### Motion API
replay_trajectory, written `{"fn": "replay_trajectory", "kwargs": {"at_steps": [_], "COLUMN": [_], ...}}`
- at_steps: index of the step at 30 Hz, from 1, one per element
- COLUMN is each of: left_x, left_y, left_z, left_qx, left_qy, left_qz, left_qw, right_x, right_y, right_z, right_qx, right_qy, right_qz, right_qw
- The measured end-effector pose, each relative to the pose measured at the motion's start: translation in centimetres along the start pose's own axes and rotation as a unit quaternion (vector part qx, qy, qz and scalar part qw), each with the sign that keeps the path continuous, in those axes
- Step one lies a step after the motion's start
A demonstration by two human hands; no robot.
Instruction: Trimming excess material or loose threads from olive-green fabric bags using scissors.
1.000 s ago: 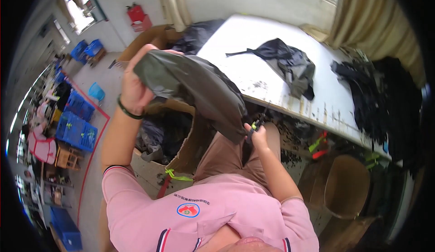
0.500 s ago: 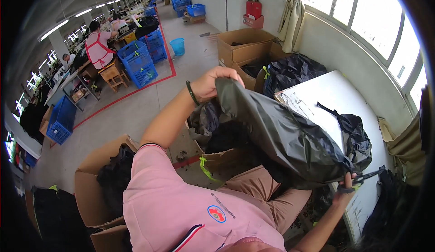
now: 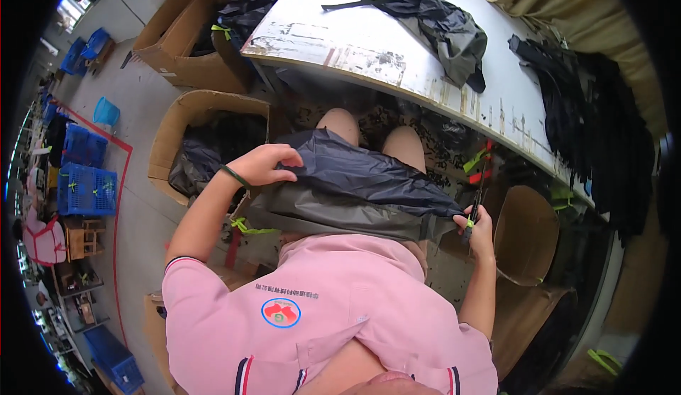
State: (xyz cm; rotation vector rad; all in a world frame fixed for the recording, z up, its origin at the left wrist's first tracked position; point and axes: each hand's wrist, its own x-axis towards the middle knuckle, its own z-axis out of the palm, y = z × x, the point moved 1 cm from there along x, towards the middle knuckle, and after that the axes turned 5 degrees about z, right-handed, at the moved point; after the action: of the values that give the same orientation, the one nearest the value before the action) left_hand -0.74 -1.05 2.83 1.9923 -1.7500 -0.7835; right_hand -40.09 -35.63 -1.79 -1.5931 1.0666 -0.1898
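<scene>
A dark grey and black garment (image 3: 347, 189) lies spread across my lap, stretched between both hands. My left hand (image 3: 264, 166) grips its left edge; a dark band circles that wrist. My right hand (image 3: 477, 226) pinches the garment's right end and also holds a small pair of snips with a yellow-green tag. My bare knees (image 3: 369, 131) show beyond the garment, under the edge of the white table (image 3: 369, 47).
Another dark garment (image 3: 440, 26) lies on the table, with a black pile (image 3: 603, 125) at its right end. Cardboard boxes of dark clothes (image 3: 206, 146) stand at my left, brown tubs (image 3: 525, 232) at my right. Blue crates (image 3: 85, 182) sit far left.
The garment came down from a raised hold onto my lap. My left hand dropped from high up to knee level, and my view swung back toward the table.
</scene>
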Motion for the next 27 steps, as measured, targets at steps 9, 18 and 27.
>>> {"fn": "replay_trajectory", "kwargs": {"at_steps": [9, 18, 27], "left_x": [8.0, 9.4, 9.8], "left_y": [0.0, -4.4, -6.9], "left_z": [5.3, 3.4, 4.0], "left_qx": [0.150, -0.223, -0.415], "left_qy": [0.030, 0.046, -0.023], "left_qz": [0.148, -0.075, -0.125], "left_qw": [0.977, 0.971, 0.901], "right_x": [1.1, 1.9, 6.7], "right_y": [2.4, -4.0, 0.9], "right_z": [-1.4, 1.3, 7.1], "right_qx": [-0.060, -0.090, -0.179], "right_qy": [0.056, 0.011, -0.046], "right_qz": [0.007, -0.130, -0.127], "right_qw": [0.997, 0.987, 0.975]}}
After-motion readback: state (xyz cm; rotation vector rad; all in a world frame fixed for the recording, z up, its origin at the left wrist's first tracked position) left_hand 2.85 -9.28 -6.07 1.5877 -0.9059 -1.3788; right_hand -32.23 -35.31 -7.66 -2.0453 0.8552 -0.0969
